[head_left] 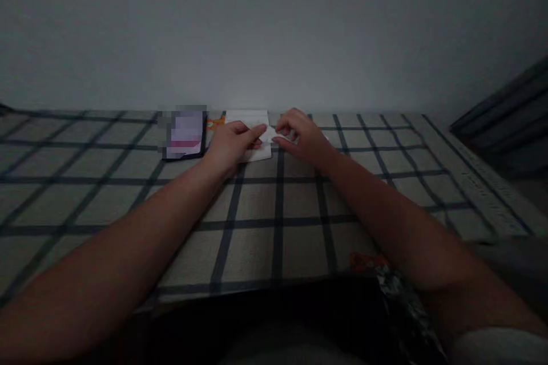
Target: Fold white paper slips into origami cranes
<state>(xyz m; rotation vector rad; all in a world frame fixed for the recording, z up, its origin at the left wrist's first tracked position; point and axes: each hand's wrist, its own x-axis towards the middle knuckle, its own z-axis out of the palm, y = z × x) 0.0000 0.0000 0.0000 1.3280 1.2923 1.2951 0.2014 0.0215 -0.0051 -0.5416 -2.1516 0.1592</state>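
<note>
Left hand: my left hand [240, 138] has thumb and fingers pinching a small, thin white piece [268, 135].
Right hand: I have the right hand [298, 132] at that piece's other side, thumb and fingers curled; whether they are pressed together on it I cannot tell in this dim light.
White piece: between my two hands, in front of the right edge of a white sheet.
White sheet: the sheet [248, 116] lies on the cloth beneath and behind my left hand, partly covered by it.
Orange patch: a small orange patch [215, 124] shows just beside the sheet's left edge.
Device: a dark-framed device [186, 132] with a lit screen lies left of my left hand, partly blurred out.
Checked cloth: pale cloth with dark lines [257, 245] spreads under everything.
Wall: a plain grey wall [274, 28] rises behind the cloth.
Near edge: by my right forearm I see an orange shape [367, 261], too dim to name.
</note>
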